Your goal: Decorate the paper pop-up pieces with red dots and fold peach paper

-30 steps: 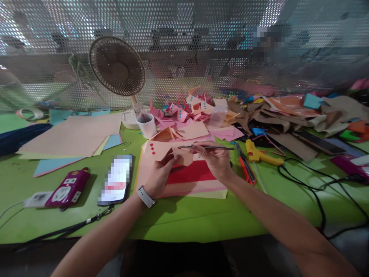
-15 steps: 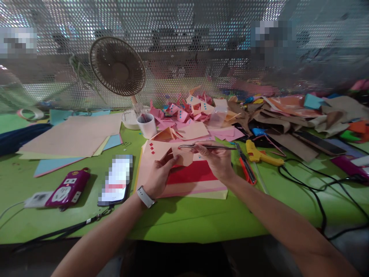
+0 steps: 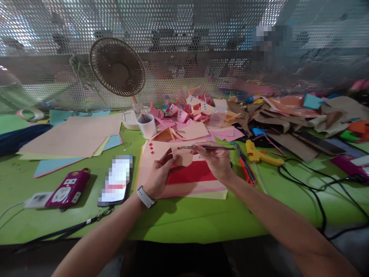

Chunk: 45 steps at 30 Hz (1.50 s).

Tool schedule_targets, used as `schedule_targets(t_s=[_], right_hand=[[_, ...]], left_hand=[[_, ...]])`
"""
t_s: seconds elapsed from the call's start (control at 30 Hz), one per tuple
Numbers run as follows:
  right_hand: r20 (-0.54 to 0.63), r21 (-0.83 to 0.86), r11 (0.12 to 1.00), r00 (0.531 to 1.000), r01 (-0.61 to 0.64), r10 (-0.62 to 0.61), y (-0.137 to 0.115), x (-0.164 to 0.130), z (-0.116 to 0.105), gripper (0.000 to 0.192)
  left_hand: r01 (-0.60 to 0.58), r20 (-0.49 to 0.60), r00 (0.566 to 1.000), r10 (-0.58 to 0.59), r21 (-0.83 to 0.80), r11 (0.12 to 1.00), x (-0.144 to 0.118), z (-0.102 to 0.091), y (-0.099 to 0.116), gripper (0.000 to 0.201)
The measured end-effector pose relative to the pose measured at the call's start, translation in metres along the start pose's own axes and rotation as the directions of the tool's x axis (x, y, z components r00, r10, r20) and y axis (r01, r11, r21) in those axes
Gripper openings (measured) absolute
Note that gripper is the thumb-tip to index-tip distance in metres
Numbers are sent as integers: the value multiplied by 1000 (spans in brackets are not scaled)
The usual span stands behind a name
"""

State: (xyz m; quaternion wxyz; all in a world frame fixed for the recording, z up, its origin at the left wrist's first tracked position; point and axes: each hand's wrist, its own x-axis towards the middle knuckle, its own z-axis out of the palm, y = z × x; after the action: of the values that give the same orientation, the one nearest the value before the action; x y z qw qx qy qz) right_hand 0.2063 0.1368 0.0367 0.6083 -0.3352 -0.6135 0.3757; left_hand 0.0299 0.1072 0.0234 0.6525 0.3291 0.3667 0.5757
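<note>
Left hand (image 3: 158,173) pinches peach paper card (image 3: 184,157), likely steadying it; right hand (image 3: 215,161) grips tweezers (image 3: 225,148), fine tip at red diamond (image 3: 178,148).

left hand (image 3: 158,175) and right hand (image 3: 216,161) close together, fingers (image 3: 201,149) pinched

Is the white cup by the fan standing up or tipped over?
Standing upright: the white cup has its round opening at the top.

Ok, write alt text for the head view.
Left hand holds a small peach card; the right hand holds tweezers, tip at a red piece. Around them on a green table: fan, lit phone, yellow glue gun, piled paper.
</note>
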Motion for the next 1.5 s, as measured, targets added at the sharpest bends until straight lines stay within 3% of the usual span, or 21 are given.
schedule_targets(t_s=[0.93,1.03,1.17,1.23,1.33,1.4,1.5], right_hand=[[-3,54,999,1000,-4,4,-2,-1,2,15],[-44,60,998,999,25,-22,0,0,0,17],[-132,-110,991,987,76,-91,8,8,-9,23],[-50,-276,949,984,153,-174,14,13,-17,21],[274,-481,813,937,328,-216,26,21,-30,20],[485,-609,689,872,393,-69,34,24,-36,25],[581,-764,480,782,430,224,42,28,-38,29]], left_hand=[[4,-44,999,-5,-29,1000,2,-1,0,33],[-21,-50,999,19,-37,999,4,-1,0,35],[-54,-93,994,51,-28,998,6,-3,4,33],[-89,-133,987,85,-25,996,7,-4,6,32],[-142,-153,979,138,-20,990,10,-8,8,32],[-153,-159,976,148,-21,988,12,-10,9,32],[-159,-160,975,152,-29,987,14,-14,9,32]])
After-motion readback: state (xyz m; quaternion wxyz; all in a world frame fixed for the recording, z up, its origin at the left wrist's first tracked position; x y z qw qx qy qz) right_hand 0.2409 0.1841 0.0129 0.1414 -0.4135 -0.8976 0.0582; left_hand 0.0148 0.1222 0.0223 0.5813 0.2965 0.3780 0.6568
